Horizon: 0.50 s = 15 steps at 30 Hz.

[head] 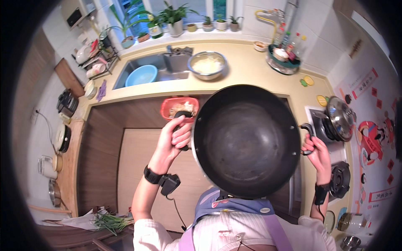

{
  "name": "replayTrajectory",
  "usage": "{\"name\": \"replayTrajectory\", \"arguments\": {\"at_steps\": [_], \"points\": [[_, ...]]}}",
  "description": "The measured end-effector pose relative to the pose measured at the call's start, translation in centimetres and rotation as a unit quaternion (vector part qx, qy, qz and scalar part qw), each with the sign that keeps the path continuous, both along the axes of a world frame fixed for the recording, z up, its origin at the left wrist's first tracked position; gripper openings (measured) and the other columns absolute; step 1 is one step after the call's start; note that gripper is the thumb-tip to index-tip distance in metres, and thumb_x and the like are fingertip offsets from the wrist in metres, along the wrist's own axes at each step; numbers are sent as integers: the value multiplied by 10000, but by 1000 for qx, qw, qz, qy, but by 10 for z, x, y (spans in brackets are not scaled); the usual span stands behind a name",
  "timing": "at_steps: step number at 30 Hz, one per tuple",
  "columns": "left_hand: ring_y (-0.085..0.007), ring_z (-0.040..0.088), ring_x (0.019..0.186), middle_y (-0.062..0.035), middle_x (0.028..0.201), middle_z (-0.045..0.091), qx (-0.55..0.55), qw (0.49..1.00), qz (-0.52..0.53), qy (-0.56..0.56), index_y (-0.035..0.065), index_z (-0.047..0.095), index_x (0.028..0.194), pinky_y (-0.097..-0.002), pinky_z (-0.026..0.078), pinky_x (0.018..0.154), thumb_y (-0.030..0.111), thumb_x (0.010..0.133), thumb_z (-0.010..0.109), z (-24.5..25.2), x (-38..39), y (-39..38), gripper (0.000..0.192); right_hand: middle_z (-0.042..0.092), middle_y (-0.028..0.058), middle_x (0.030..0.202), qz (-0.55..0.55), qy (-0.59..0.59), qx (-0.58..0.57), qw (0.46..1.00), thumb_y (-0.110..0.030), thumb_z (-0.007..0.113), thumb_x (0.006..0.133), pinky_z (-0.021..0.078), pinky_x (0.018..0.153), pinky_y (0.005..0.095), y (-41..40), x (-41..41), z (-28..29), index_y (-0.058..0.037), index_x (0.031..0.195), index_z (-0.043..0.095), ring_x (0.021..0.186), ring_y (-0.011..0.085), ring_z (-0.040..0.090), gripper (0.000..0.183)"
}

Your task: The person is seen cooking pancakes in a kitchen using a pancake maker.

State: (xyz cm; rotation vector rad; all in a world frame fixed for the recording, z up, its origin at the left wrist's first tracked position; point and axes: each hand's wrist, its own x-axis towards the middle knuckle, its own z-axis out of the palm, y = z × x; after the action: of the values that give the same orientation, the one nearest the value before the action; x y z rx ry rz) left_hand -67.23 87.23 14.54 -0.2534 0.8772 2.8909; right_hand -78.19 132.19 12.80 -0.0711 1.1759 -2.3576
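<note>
A large black wok [248, 141] hangs in front of my body, its bare inside facing up towards the camera. My left hand [179, 135] is closed round its left loop handle. At the opposite side my right hand [317, 150] grips the right handle [309, 130]. Below the counter edge, just beyond my left hand, a red plastic basin [165, 108] holds pale scraps. On the counter beyond the wok stands a steel bowl [207, 75] with pale, wet-looking food in it, beside the sink.
The sink [179, 75] holds a blue basin [141, 75]. A covered pan [339, 119] sits on the stove at the right, with a bare gas burner [340, 179] nearer me. Bottles stand on a round rack [282, 67]. Green onions [110, 222] lie at the lower left.
</note>
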Motion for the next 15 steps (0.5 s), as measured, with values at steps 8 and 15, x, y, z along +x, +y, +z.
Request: {"name": "replayTrajectory", "arguments": {"at_steps": [8, 15], "points": [[-26, 262, 319, 62, 466, 321, 34, 974, 209, -80, 75, 443, 709, -162, 224, 277, 172, 920, 457, -60, 63, -194, 233, 455, 24, 710, 203, -91, -17, 975, -67, 449, 897, 405, 692, 308, -262, -87, -47, 78, 968, 503, 658, 122, 436, 171], [-40, 295, 403, 44, 541, 346, -121, 951, 240, -150, 38, 469, 785, -187, 251, 361, 190, 930, 436, -76, 6, -378, 213, 519, 46, 767, 263, -183, -92, 943, -106, 426, 907, 428, 695, 288, -458, -180, -108, 78, 1050, 477, 698, 139, 493, 238]]}}
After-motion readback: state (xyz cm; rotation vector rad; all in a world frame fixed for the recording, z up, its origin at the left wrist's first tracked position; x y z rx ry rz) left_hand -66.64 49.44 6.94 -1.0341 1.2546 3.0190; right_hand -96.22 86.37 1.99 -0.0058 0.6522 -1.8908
